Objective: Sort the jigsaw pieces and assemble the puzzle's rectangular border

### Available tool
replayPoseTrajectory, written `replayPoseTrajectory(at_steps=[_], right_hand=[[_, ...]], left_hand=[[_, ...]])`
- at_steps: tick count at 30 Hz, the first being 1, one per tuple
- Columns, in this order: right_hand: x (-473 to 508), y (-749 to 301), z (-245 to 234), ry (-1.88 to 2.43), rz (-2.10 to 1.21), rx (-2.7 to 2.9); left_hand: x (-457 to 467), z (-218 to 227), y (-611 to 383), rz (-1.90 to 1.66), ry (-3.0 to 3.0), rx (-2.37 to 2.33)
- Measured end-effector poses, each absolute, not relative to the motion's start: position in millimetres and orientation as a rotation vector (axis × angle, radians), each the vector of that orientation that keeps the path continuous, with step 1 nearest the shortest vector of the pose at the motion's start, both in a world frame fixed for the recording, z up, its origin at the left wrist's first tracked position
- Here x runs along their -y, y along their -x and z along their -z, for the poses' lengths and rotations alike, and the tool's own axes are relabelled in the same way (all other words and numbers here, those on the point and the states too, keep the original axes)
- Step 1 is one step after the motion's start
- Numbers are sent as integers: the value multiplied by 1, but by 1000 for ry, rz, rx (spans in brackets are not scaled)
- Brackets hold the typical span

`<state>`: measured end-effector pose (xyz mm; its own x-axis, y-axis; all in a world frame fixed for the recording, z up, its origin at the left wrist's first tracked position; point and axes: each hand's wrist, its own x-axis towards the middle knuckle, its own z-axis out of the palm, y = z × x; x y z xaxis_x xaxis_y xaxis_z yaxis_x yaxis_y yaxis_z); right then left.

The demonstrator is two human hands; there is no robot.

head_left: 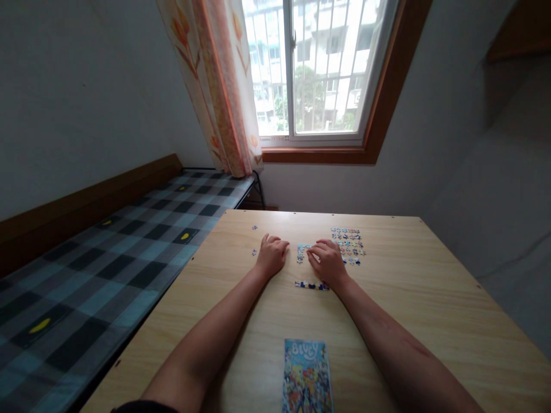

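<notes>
My left hand (pixel 272 254) rests on the wooden table (pixel 422 298) with its fingers curled under; nothing shows in it. My right hand (pixel 328 262) lies just to its right, fingers bent and tips touching a small joined patch of jigsaw pieces (pixel 302 251) between the two hands. A short row of joined pieces (pixel 310 285) lies by my right wrist. Several loose pieces laid out in a grid (pixel 348 245) sit to the right of my right hand.
A puzzle box with a colourful cartoon cover (pixel 307 376) lies near the table's front edge. Two stray pieces (pixel 255 228) lie left of my left hand. A bed with a checked mattress (pixel 107 258) adjoins the table's left side. Beyond are a window and curtain (pixel 215 86).
</notes>
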<state>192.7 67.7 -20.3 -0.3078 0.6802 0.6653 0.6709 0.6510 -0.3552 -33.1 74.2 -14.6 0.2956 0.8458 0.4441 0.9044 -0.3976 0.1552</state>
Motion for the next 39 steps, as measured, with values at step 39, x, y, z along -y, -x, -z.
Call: replayPoseTrajectory(at_steps=[39], right_hand=[[-65, -194, 20, 1001, -98, 2144]], left_hand=[[-41, -5, 40, 527, 2475, 1782]])
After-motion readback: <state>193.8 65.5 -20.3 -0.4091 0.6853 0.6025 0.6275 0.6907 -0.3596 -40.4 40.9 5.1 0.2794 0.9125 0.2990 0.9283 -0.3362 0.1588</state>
